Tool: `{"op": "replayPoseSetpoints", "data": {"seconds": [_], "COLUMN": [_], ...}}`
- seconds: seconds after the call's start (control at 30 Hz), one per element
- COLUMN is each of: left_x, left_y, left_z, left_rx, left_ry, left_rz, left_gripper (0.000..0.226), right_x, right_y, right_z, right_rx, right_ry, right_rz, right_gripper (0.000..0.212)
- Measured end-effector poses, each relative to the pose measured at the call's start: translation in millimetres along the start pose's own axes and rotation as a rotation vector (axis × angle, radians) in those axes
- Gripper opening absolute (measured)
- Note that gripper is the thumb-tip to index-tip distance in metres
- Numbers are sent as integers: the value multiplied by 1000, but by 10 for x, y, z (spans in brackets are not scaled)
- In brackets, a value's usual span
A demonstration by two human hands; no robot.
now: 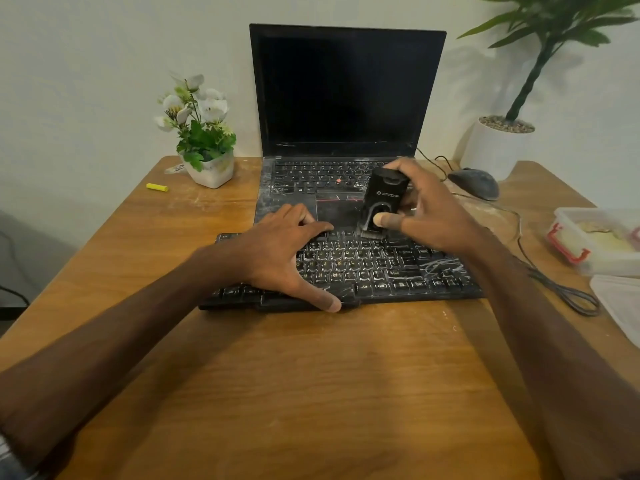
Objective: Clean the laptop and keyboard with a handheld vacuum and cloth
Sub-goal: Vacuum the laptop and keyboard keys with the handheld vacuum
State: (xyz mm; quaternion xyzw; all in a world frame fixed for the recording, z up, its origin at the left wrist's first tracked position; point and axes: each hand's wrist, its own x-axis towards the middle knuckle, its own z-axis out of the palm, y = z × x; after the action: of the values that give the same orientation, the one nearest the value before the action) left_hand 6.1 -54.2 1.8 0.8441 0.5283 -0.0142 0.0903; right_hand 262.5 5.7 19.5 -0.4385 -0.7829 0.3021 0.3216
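Tool: your handheld vacuum (pixel 382 202) stood nearly upright at the keyboard's 12 o'clock edge, with its brush nozzle down on the top key row, where bristles could lift dust from between the keys.
Right hand: your right hand (pixel 429 209) gripped the vacuum body from its 3 o'clock side. The fingers curled behind it and the thumb pressed on its front face, a hold that probably let you steer the nozzle.
Left hand: your left hand (pixel 284 251) lay open with fingers spread flat over the keys toward 9 o'clock. The thumb reached the 6 o'clock edge, probably to brace the board against the brush's push.
Keyboard: the keyboard (pixel 381 271) lay crosswise on the table (pixel 311 393), streaked with white dust, thickest toward 4 o'clock. Most of the cleaning looked undone.
Laptop: the laptop (pixel 346 98) stood open at 12 o'clock from the keyboard, its screen dark and its palm rest dusty. You could not tell whether the two touched.
Cloth: no cloth could be identified.
Surroundings: a mouse (pixel 474 183) sat at 2 o'clock, its cable (pixel 568 292) trailing to 4 o'clock. A flower pot (pixel 211 171) stood at 10 o'clock and a plastic container (pixel 599 237) at 3 o'clock, all well apart from the nozzle.
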Motion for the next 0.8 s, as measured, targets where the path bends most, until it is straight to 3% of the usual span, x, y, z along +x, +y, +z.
{"op": "replayPoseSetpoints", "data": {"seconds": [0.23,0.33,0.4,0.8], "left_x": [-2,-6,-3,-4], "left_y": [-6,-4,-4,9], "left_z": [4,1,1,-8], "left_rx": [-14,-14,-17,-13], "left_ry": [9,9,10,2], "left_rz": [5,3,-1,-3], "left_gripper": [139,141,142,142], "right_x": [-53,-51,-54,-76], "right_y": [132,108,57,190], "right_z": [-235,-255,-228,-347], "right_rx": [-68,-150,-60,3], "right_ry": [-48,46,86,-61], "right_rz": [51,26,25,110], "right_gripper": [62,60,58,66]}}
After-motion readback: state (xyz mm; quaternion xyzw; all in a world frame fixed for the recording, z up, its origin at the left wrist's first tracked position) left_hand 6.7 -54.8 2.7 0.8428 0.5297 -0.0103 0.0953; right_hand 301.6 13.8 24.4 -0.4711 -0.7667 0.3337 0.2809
